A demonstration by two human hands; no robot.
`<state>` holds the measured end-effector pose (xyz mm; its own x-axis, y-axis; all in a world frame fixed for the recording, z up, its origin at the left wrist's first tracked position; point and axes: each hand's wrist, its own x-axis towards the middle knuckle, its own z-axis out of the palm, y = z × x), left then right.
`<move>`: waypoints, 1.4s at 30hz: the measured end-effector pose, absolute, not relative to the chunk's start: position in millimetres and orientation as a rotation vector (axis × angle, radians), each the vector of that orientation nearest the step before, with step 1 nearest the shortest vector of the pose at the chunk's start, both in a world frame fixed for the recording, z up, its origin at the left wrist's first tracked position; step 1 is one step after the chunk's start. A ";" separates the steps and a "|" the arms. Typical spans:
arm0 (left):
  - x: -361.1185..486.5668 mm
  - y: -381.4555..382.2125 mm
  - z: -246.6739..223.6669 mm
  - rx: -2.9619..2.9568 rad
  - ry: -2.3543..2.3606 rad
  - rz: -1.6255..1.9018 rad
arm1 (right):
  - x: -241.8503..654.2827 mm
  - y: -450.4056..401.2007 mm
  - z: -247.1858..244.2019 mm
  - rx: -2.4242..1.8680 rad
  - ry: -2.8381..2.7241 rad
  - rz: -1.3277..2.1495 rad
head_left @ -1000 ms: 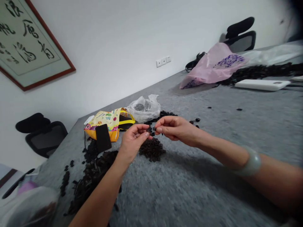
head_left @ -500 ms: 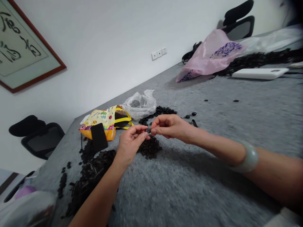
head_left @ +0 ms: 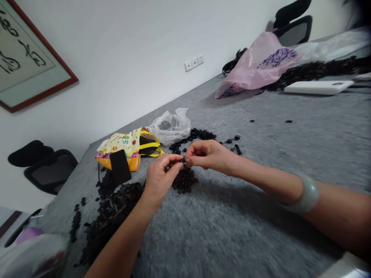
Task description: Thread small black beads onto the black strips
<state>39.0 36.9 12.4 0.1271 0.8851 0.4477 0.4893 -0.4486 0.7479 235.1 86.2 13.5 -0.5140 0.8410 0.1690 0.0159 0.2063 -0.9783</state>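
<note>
Over the grey table, my left hand (head_left: 161, 172) pinches thumb and forefinger on a small black piece (head_left: 183, 160). Opposite it, my right hand (head_left: 207, 155) has its fingertips closed on the same spot. The piece is mostly covered by the fingers, so its exact kind cannot be made out. Just below the hands lies a small heap of black parts (head_left: 185, 180). Behind them spread several round black pieces (head_left: 202, 134). A larger pile of black strip-like parts (head_left: 116, 210) lies beside my left forearm.
A black phone (head_left: 120, 166) leans on a yellow patterned bag (head_left: 124, 141). Behind stands a white plastic bag (head_left: 174, 133) with small grey parts. To the right are a pink bag (head_left: 255, 71), a white flat device (head_left: 317, 87) and a long black pile (head_left: 327, 69).
Both hands stay almost in place, fingertips still meeting at the small piece, which sits slightly differently between them. The view has shifted a little.
</note>
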 end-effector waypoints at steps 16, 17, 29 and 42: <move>48.2 37.0 17.9 1.466 1.127 1.329 | 239.0 89.1 11.3 -0.630 -1.775 1.532; 47.5 37.0 18.1 1.464 1.129 1.336 | 239.9 89.1 12.0 -0.632 -1.781 1.548; 48.2 33.9 18.0 1.589 1.152 1.275 | 240.6 89.0 13.6 -0.701 -1.736 1.657; 49.8 36.5 17.1 1.302 1.056 1.312 | 231.6 84.6 2.1 -0.623 -1.687 1.390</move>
<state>49.8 36.5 17.1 0.0428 0.9869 0.1555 -0.0590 -0.1528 0.9865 231.6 84.6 2.1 -0.5222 0.8017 0.2908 -0.1318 0.2610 -0.9563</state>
